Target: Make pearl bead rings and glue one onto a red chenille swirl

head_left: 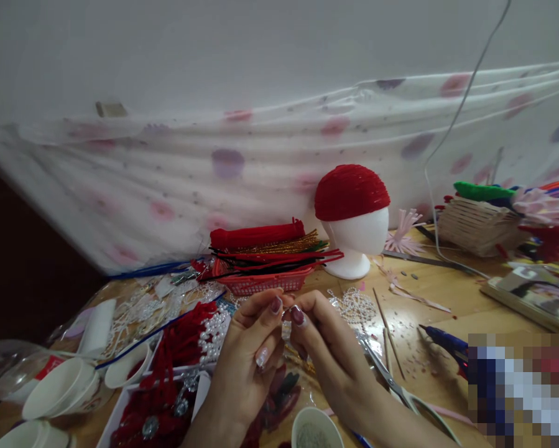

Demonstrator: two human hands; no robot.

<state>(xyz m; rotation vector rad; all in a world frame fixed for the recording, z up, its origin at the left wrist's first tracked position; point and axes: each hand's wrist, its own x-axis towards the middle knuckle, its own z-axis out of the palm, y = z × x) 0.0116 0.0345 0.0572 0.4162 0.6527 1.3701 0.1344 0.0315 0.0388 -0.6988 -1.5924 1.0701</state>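
My left hand (249, 354) and my right hand (328, 348) meet at the fingertips low in the middle of the view, above the wooden table (451, 311). Both pinch a tiny pale piece (286, 314) between thumb and forefinger; it is too small to name. Just under the hands lie strings of white pearl beads (214, 333) and red trimmings (181, 348). A small white cup (316, 429) with fine pale contents stands below my right wrist. Scissors (391, 379) lie right beside my right hand.
A white foam head (356, 239) wearing a red cap stands at the back. A red basket (265, 283) holds red, gold and black pipe cleaners. Paper cups (62, 389) sit at the left. A blue tool (444, 342), thin sticks (388, 333) and a woven basket (477, 224) lie right.
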